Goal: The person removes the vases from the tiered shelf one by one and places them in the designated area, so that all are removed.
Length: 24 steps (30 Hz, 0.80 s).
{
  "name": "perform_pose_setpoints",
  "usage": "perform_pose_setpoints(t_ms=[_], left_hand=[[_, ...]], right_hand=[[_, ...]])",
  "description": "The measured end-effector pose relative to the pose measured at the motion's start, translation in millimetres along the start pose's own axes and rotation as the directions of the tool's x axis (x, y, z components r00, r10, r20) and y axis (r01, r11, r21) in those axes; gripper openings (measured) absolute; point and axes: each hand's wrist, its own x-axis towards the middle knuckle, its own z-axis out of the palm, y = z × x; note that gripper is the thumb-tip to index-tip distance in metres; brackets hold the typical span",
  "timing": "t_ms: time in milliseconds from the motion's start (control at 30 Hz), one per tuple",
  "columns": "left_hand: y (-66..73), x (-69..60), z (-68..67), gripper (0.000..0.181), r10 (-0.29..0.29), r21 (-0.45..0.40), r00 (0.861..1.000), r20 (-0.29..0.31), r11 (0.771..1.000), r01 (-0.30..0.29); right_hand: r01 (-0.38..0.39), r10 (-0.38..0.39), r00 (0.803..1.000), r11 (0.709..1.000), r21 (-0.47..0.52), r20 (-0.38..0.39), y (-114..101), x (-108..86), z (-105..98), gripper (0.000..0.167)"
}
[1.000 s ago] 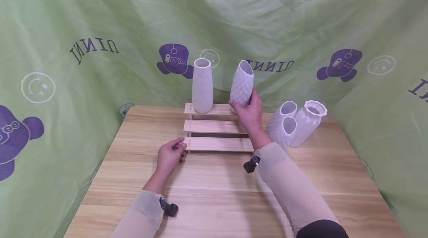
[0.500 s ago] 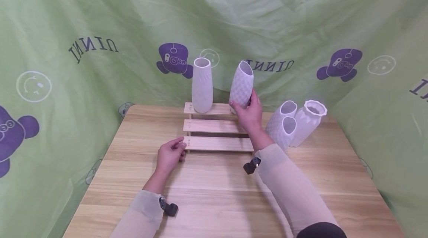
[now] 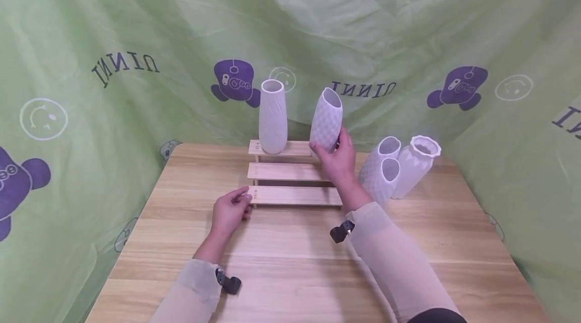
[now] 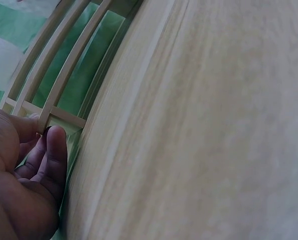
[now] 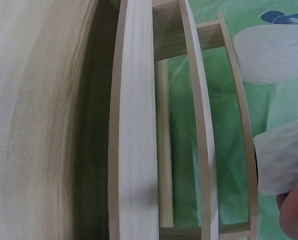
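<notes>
A three-tier wooden stand is on the table. My left hand pinches the left end of its lowest board between thumb and fingers, seen closer in the left wrist view, where the hand is at a board's end. The right hand grips the lower part of a white diamond-textured vase at the right of the top tier. In the right wrist view that vase has its base at the top board's edge. A taller white vase stands upright at the top tier's left.
Right of the stand, two slant-mouthed white vases and a ruffle-rimmed white vase stand close together on the wooden table, beside the right forearm. A green printed cloth hangs behind and along both sides.
The right hand and its vase have come down slightly. My left hand keeps its place at the lowest board, and the head view has shifted a little.
</notes>
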Motion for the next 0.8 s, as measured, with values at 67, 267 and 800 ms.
perform_pose_setpoints(t_ms=[67,267,800], left_hand=[[-0.1,0.0,-0.5,0.036,-0.006,-0.003,1.000,0.002,1.000,0.006],[-0.1,-0.2,-2.0,0.036,-0.006,-0.006,1.000,0.008,1.000,0.006],[-0.5,0.3,-0.9,0.036,0.012,0.009,1.000,0.004,1.000,-0.012]], right_hand=[[-0.001,0.001,1.000,1.000,0.003,0.004,0.3,-2.1,-0.5,0.089],[0.018,-0.018,1.000,1.000,0.004,0.005,0.1,-7.8,-2.2,0.089],[0.013,-0.013,1.000,1.000,-0.010,-0.007,-1.7,-20.0,-8.7,0.089]])
